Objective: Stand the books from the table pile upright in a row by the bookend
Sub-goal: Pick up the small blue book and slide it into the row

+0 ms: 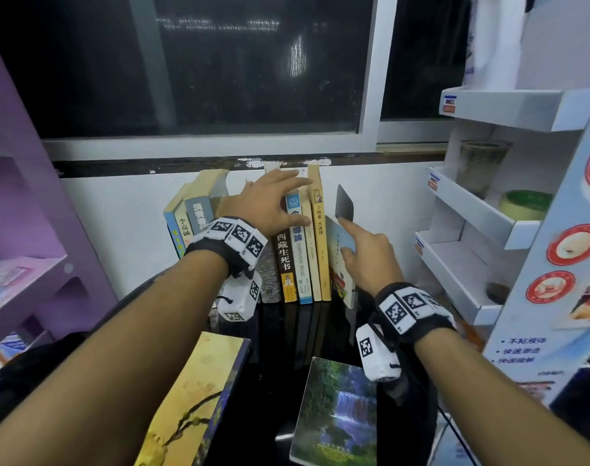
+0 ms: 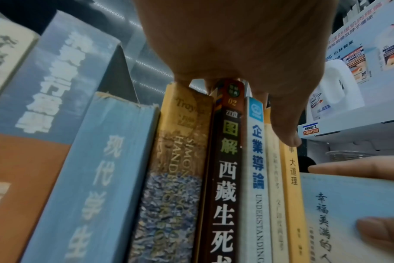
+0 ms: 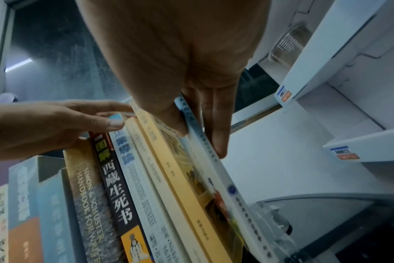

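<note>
A row of upright books (image 1: pixel 302 260) stands against the wall on the black table (image 1: pixel 280 348). My left hand (image 1: pixel 287 200) lies over their tops with fingers stretched out and the thumb on a spine (image 2: pixel 281 128). At the row's right end my right hand (image 1: pixel 352 238) pinches a light-blue book (image 1: pixel 337 267), thumb on its front cover and fingers behind it (image 3: pixel 216 135). This book leans slightly against a yellow-spined one (image 2: pixel 292 195). Just behind it a dark grey bookend (image 1: pixel 344 201) stands upright. Two books lie flat near me: a yellow one (image 1: pixel 192 398) and a waterfall-cover one (image 1: pixel 337 418).
A white tiered display shelf (image 1: pixel 472 216) stands close on the right, holding a tape roll (image 1: pixel 525 203) and a glass jar (image 1: pixel 482 166). A purple shelf unit (image 1: pixel 24 203) is on the left. At the row's left end, several books lean (image 1: pixel 192 210).
</note>
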Demonstrator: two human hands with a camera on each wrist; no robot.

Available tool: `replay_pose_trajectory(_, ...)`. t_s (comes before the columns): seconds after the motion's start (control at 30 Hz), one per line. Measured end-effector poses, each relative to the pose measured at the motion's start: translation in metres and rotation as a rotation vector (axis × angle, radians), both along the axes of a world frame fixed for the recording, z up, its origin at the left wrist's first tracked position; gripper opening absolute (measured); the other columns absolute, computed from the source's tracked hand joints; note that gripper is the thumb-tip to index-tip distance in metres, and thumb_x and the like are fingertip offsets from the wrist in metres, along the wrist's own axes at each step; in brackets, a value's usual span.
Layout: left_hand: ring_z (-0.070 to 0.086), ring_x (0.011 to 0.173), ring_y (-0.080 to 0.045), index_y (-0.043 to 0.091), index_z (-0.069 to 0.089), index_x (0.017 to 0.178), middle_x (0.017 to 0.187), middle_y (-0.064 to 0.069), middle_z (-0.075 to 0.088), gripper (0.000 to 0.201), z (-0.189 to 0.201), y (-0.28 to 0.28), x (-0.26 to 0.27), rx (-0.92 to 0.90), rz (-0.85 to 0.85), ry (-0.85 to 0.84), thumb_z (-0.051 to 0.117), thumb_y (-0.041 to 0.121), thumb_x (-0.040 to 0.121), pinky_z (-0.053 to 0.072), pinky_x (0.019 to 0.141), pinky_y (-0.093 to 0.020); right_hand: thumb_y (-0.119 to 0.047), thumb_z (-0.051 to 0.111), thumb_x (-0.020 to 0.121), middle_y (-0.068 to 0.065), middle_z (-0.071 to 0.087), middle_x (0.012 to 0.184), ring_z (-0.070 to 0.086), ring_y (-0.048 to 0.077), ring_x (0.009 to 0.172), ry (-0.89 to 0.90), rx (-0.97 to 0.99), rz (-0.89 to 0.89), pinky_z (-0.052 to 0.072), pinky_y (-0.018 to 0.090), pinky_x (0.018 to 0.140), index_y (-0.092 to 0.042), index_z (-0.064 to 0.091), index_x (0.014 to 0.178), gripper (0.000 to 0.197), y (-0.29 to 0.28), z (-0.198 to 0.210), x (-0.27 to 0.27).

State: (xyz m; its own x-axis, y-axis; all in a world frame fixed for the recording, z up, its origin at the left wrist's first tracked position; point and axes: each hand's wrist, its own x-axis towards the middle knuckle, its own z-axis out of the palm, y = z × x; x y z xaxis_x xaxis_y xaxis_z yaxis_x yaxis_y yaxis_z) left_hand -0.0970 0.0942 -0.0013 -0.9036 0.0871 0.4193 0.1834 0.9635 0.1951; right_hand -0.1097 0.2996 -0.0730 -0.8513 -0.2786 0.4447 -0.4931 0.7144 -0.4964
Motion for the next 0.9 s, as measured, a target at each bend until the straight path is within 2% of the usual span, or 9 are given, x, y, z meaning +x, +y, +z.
replay_pose_trajectory(0.1,0.030,0.141,-0.016,0.037,0.047,0.136,0.150,0.007,0.041,0.064,-0.002,-0.001,0.002,0.080,-0.049,0.067,0.073,0.046,0.078,0.029,0.114,-0.050,-0.017,0.055,0.096,0.013,0.066,0.111,0.063,0.027,0.098,-0.033,-0.060,0.025,0.050,0.035,0.091,-0.029,0.038,0.146,0.054,-0.008,-0.009,-0.007)
replay_pose_trajectory(0.3,0.048,0.127,-0.014,0.032,0.058,0.127,0.132,0.002,0.058,0.054,-0.002,0.003,0.004,0.201,-0.046,0.115,0.077,0.036,0.077,0.042,0.101,-0.033,-0.019,0.058,0.095,0.012,0.065,0.106,0.063,0.025,0.094,-0.082,-0.074,0.041,0.053,0.038,0.092,-0.031,0.037,0.147,0.057,-0.016,-0.021,-0.023)
replay_pose_trajectory(0.37,0.050,0.123,-0.014,0.032,0.058,0.126,0.130,0.002,0.058,0.053,-0.003,0.003,0.004,0.193,-0.045,0.124,0.077,0.035,0.077,0.040,0.096,-0.027,-0.019,0.058,0.095,0.011,0.065,0.106,0.063,0.023,0.094,-0.106,-0.086,0.051,0.053,0.036,0.093,-0.033,0.037,0.147,0.058,-0.016,-0.022,-0.026)
replay_pose_trajectory(0.47,0.048,0.126,-0.015,0.032,0.056,0.129,0.131,0.002,0.057,0.054,-0.004,0.002,0.003,0.159,-0.040,0.133,0.075,0.037,0.079,0.032,0.094,-0.025,-0.018,0.059,0.093,0.009,0.064,0.114,0.060,0.016,0.090,-0.154,-0.126,0.109,0.049,0.022,0.083,-0.034,0.038,0.145,0.058,-0.014,-0.020,-0.028)
replay_pose_trajectory(0.53,0.045,0.129,-0.015,0.033,0.055,0.132,0.132,0.002,0.057,0.056,-0.005,0.002,0.004,0.142,-0.037,0.137,0.074,0.038,0.080,0.027,0.094,-0.024,-0.015,0.060,0.092,0.005,0.063,0.117,0.058,0.011,0.088,-0.197,-0.109,0.156,0.048,0.019,0.079,-0.035,0.034,0.146,0.064,-0.012,-0.017,-0.027)
replay_pose_trajectory(0.63,0.043,0.129,-0.014,0.034,0.053,0.134,0.133,0.002,0.057,0.056,-0.006,0.002,0.004,0.131,-0.031,0.140,0.072,0.039,0.081,0.024,0.094,-0.023,-0.010,0.067,0.087,-0.001,0.062,0.121,0.061,0.008,0.093,-0.285,-0.039,0.245,0.055,0.025,0.081,-0.040,0.021,0.150,0.083,-0.009,-0.012,-0.024)
replay_pose_trajectory(0.77,0.038,0.135,-0.013,0.036,0.052,0.135,0.139,0.004,0.053,0.057,-0.006,0.001,0.004,0.129,-0.020,0.135,0.072,0.040,0.081,0.027,0.102,-0.028,-0.003,0.075,0.079,0.001,0.061,0.125,0.065,0.015,0.105,-0.344,0.014,0.280,0.057,0.031,0.080,-0.044,0.011,0.150,0.104,-0.010,-0.010,-0.025)
replay_pose_trajectory(0.83,0.040,0.133,-0.013,0.034,0.052,0.135,0.136,0.003,0.055,0.057,-0.007,0.001,0.004,0.124,-0.021,0.133,0.072,0.040,0.082,0.026,0.099,-0.025,-0.001,0.076,0.077,0.002,0.061,0.124,0.066,0.018,0.104,-0.350,0.024,0.278,0.058,0.033,0.078,-0.046,0.008,0.149,0.109,-0.013,-0.012,-0.027)
replay_pose_trajectory(0.9,0.043,0.129,-0.014,0.032,0.053,0.135,0.132,0.003,0.057,0.057,-0.007,0.001,0.004,0.126,-0.032,0.142,0.072,0.039,0.082,0.023,0.094,-0.021,0.000,0.076,0.077,0.002,0.061,0.124,0.067,0.013,0.095,-0.343,-0.003,0.271,0.058,0.029,0.073,-0.046,0.011,0.149,0.107,-0.014,-0.015,-0.029)
